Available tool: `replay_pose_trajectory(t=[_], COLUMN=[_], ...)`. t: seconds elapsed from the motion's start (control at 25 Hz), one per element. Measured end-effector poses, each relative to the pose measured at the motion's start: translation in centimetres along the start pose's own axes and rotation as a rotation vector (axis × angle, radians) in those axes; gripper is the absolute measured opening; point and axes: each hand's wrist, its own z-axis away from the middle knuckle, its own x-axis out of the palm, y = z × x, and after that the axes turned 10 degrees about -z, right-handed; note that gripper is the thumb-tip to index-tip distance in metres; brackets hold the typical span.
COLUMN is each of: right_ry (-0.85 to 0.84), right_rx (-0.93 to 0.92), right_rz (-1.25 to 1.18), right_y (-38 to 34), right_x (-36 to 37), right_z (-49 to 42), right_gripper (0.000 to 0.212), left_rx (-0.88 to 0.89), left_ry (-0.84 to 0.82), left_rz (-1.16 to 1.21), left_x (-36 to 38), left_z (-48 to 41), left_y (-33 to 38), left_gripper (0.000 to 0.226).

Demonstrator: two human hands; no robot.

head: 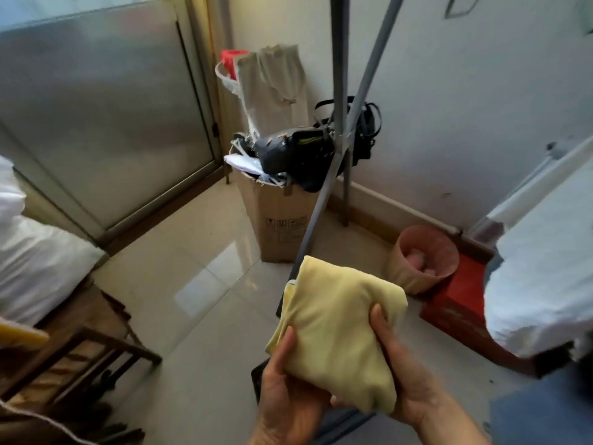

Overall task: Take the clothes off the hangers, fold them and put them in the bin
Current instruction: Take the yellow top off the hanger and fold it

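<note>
A pale yellow garment (337, 319) is folded into a compact bundle and held in front of me above the tiled floor. My left hand (285, 390) grips its lower left edge, thumb on top. From the right, my right hand (401, 370) holds the bundle with its thumb pressed onto the cloth. The grey metal poles of a clothes rack (340, 130) rise just behind the bundle. No hanger shows in this view.
A tall cardboard box (276, 220) stuffed with black bags stands in the corner. A round pinkish wastebasket (423, 258) sits by the wall beside a red box (455, 303). White bedding (545, 277) lies at right, a wooden frame (80, 354) at left.
</note>
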Motion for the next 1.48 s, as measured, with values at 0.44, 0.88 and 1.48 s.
replay_pose_trajectory(t=[0.44,0.88,1.48], right_ry=[0.082,0.284,0.278], right_rx=[-0.241,-0.563,-0.122], right_rz=[0.449,0.726,1.016], right_y=[3.5,12.5,23.7], right_x=[-7.3,-15.5,-37.9], right_z=[-14.9,-26.2,-42.4], right_gripper=[0.021,0.031,0.041], left_rx=[0.135,0.353,-0.181], left_ry=[0.192,1.026,0.928], left_rz=[-0.764,-0.839,-1.052], left_x=[-13.5,-24.0,-47.4], left_z=[-8.1,-19.6,-29.9], left_y=[2.9,-4.6,-16.3], left_gripper=[0.080,0.050,0.030])
